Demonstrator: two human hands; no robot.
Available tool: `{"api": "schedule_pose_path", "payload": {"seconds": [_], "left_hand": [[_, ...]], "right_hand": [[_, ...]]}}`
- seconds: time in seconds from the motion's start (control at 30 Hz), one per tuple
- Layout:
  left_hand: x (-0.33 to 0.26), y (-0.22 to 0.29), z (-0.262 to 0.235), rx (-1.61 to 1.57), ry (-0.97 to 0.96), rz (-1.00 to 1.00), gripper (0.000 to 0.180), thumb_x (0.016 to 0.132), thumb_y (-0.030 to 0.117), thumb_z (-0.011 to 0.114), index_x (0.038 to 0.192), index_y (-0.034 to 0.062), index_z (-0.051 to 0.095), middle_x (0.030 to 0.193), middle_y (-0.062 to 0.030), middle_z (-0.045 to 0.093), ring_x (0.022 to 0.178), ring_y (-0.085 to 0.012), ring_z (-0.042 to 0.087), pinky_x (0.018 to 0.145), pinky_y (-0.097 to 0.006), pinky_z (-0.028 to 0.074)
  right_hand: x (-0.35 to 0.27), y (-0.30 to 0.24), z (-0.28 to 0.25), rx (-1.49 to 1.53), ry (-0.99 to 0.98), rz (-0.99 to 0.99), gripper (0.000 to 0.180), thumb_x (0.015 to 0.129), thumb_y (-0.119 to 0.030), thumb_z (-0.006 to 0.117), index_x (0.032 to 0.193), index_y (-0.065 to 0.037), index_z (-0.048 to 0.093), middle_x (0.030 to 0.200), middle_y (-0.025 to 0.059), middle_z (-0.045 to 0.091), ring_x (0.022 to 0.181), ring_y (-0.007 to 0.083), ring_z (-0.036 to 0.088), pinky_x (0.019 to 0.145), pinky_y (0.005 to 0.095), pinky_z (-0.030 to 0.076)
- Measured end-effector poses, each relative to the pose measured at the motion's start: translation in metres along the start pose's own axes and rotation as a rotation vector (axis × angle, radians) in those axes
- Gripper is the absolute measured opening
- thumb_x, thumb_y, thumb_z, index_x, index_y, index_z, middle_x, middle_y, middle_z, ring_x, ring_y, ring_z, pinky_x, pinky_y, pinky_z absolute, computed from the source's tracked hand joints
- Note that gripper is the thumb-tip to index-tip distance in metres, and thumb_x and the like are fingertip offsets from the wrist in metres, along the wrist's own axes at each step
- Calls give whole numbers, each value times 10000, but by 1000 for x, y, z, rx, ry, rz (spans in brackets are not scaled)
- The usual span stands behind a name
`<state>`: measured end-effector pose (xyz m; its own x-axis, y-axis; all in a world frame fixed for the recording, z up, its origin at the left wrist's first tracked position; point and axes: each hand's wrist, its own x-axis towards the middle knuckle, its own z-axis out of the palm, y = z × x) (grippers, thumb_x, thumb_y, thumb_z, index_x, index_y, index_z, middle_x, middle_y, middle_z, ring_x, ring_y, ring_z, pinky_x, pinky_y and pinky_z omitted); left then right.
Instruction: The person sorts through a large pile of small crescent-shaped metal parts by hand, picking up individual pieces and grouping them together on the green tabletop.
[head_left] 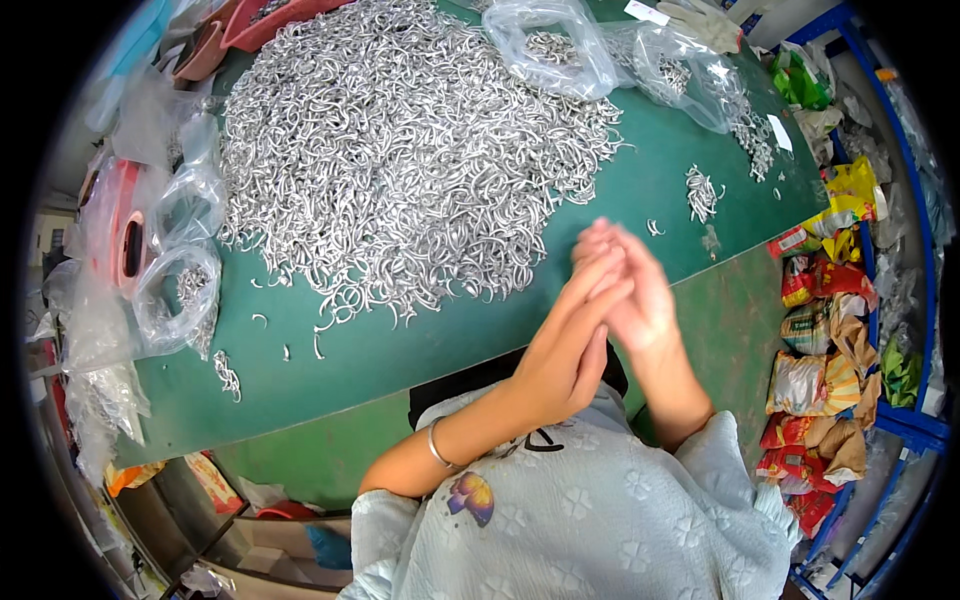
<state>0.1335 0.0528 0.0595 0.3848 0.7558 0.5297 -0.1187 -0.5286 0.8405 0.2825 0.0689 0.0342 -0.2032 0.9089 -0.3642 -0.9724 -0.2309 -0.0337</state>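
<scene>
Heap of curved metal pieces (pixel 400 150) sits toward the far edge of the desk (pixel 330 372), presumably for easy reach; I see left hand (pixel 568 322) and right hand (pixel 644 298) pressed together by the near edge, contents untellable.

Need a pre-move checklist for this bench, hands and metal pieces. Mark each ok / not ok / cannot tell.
1. Hands off the main pile: ok. Left hand and right hand are together, to the right of the pile.
2. Nothing between the palms: cannot tell. The overlapping hands hide it.
3. Wrists bare: not ok. A bangle is on the left wrist.
4. Small heap separate from the pile: ok. Green table shows between them.
5. No strays: not ok. Loose pieces lie near the table's left end.
</scene>
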Motion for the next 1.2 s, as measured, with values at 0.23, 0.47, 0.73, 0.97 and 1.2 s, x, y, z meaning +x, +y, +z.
{"api": "schedule_pose_path", "payload": {"seconds": [0.23, 0.47, 0.73, 0.97, 1.2], "left_hand": [[-48, 0, -69, 508, 269, -130, 316, 786, -172, 537, 1034, -19, 658, 1105, -186, 615, 982, -299, 603, 864, -369, 486], [-78, -10, -106, 1002, 223, -421, 493, 773, 58, 754, 1235, 81, 581, 1278, -135, 504, 1143, -340, 473, 965, -456, 343], [-81, -17, -115, 984, 215, -437, 367, 797, -13, 696, 1144, 86, 628, 1154, -74, 591, 1039, -269, 549, 910, -381, 362], [-99, -9, -136, 1021, 381, -464, 309, 767, -119, 620, 1009, 67, 676, 998, -67, 610, 936, -245, 564, 860, -347, 368], [-105, -1, -141, 1058, 508, -541, 286, 794, 5, 709, 1069, 64, 653, 1010, -70, 598, 964, -264, 553, 883, -370, 355]], "right_hand": [[15, -128, 4, -2235, 337, -1208, 161, 983, -129, 552, 980, 11, 633, 858, 95, 619, 779, 271, 615, 691, 381, 482], [14, -140, -4, -2904, 532, -1258, 128, 901, -118, 637, 1016, -70, 668, 1080, 105, 597, 1038, 312, 554, 863, 421, 424], [23, 50, 28, -2442, -500, -819, 301, 772, -94, 751, 1057, -77, 658, 1098, 70, 600, 1069, 274, 548, 912, 402, 375], [48, 113, 22, -2497, -687, -706, 374, 731, -102, 764, 1085, -74, 647, 1154, 83, 553, 1078, 293, 495, 866, 415, 381], [45, 98, 31, -2531, -545, -883, 285, 745, -12, 710, 1022, -57, 657, 1160, 93, 554, 1046, 294, 512, 837, 420, 388]]}}
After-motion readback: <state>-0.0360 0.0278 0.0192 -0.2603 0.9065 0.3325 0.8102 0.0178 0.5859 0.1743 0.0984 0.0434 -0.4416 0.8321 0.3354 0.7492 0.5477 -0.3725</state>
